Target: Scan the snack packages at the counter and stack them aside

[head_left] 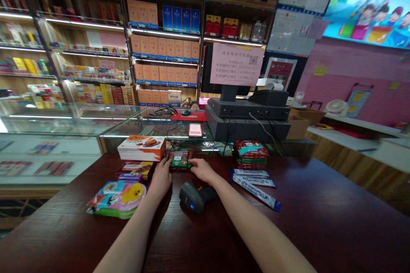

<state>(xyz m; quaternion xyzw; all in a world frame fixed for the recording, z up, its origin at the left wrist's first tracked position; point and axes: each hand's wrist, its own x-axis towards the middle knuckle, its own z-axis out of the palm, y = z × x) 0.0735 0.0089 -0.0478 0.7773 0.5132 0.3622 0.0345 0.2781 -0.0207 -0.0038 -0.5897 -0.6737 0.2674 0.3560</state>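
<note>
A red-and-green snack packet (179, 160) lies flat at the far side of the dark table, between my two hands. My left hand (162, 177) is closed at its left end, close to the orange-and-white box (141, 148). At the right end, the fingers of my right hand (203, 170) pinch its edge. A black barcode scanner (191, 197) with a blue light rests just in front of my hands. Left of my left hand are a red-and-yellow pack (136, 167), small purple packs (130, 177) and a colourful pouch (118, 196) with a yellow duck.
Right of my hands lie several blue-and-white sticks (256, 187) and a stack of red packets (251, 153). Behind the table, a glass counter (153, 130) carries a cash register (246, 115) and a monitor with a paper sign (237, 64). Shelves of boxes (165, 48) line the wall.
</note>
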